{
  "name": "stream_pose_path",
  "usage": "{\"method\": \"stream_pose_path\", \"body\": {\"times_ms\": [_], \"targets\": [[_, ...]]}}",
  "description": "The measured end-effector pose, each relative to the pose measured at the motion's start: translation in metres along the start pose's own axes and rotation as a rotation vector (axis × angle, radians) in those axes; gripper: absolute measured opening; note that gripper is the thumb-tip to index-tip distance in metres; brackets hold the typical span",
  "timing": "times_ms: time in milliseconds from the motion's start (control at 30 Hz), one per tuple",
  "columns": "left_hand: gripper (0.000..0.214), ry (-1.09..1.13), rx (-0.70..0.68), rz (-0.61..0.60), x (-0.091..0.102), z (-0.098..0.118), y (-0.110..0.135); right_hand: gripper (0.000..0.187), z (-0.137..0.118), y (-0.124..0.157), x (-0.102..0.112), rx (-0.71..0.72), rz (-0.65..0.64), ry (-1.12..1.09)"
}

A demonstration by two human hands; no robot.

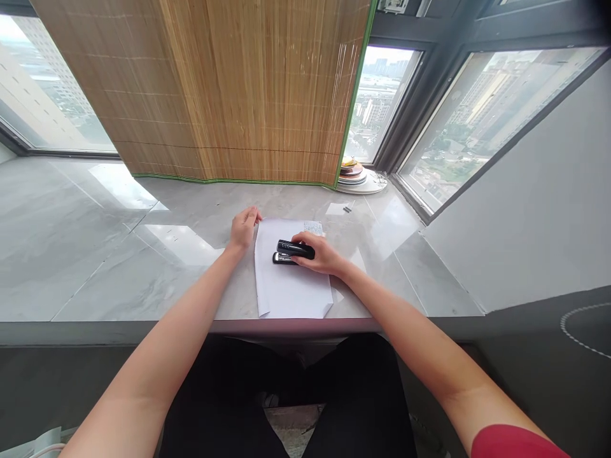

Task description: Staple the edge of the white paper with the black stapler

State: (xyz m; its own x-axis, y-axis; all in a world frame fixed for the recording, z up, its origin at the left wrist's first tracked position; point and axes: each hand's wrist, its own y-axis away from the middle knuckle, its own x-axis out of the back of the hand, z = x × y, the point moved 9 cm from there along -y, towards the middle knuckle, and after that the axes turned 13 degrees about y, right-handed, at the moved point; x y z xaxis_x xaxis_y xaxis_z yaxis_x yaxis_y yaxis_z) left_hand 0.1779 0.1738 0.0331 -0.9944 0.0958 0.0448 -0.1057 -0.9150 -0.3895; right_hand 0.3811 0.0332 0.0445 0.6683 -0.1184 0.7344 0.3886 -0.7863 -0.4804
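Note:
A black stapler (291, 250) is in my right hand (317, 252), with the thumb below and the fingers on top. Its jaws point left and stand apart over the middle of the white paper (286, 289). Whether the stapler touches the paper I cannot tell. My left hand (244, 227) is closed at the paper's upper left corner, its fingertips pinched on the edge. The paper's lower corners curl a little, and a small patch of handwriting (312, 227) shows at its upper right.
Staple strips (347, 209) lie on the grey marble sill (191, 210) beyond the paper. Stacked plates (360, 180) stand in the back right corner. A bamboo blind (248, 95) hangs in front of the windows. The sill's front edge (114, 329) runs close to my legs.

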Motion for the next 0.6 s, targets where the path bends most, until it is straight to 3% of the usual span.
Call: {"method": "stream_pose_path", "body": {"times_ms": [33, 100, 200, 233, 300, 367, 400, 467, 533, 600], "targets": [[0.050, 0.000, 0.007, 0.013, 0.001, -0.001, 0.000, 0.031, 0.003, 0.000, 0.004, -0.011, 0.022, -0.024], [0.049, 0.001, 0.017, 0.031, 0.003, -0.003, -0.001, 0.033, 0.026, 0.003, 0.030, -0.131, 0.198, -0.060], [0.045, -0.024, 0.025, 0.012, 0.002, -0.004, 0.000, 0.051, 0.092, 0.036, 0.084, -0.576, 0.601, -0.025], [0.043, -0.046, 0.027, -0.002, 0.001, -0.004, 0.000, 0.052, 0.113, 0.052, 0.095, -0.746, 0.683, -0.017], [0.038, -0.100, 0.024, -0.028, -0.002, -0.003, 0.001, 0.050, 0.144, 0.076, 0.105, -1.003, 0.743, -0.037], [0.033, -0.153, 0.006, -0.046, -0.004, 0.000, 0.002, 0.046, 0.154, 0.086, 0.107, -1.090, 0.756, -0.073], [0.030, -0.180, -0.007, -0.051, -0.005, 0.002, 0.002, 0.046, 0.150, 0.084, 0.108, -1.056, 0.762, -0.076], [0.025, -0.242, -0.036, -0.062, -0.008, 0.005, 0.003, 0.050, 0.126, 0.065, 0.106, -0.848, 0.716, -0.068], [0.022, -0.320, -0.063, -0.087, -0.012, 0.006, 0.003, 0.050, 0.083, 0.032, 0.089, -0.500, 0.513, -0.075], [0.025, -0.409, -0.089, -0.136, -0.019, 0.006, 0.005, 0.049, 0.032, 0.008, 0.057, -0.150, 0.219, -0.070]]}}
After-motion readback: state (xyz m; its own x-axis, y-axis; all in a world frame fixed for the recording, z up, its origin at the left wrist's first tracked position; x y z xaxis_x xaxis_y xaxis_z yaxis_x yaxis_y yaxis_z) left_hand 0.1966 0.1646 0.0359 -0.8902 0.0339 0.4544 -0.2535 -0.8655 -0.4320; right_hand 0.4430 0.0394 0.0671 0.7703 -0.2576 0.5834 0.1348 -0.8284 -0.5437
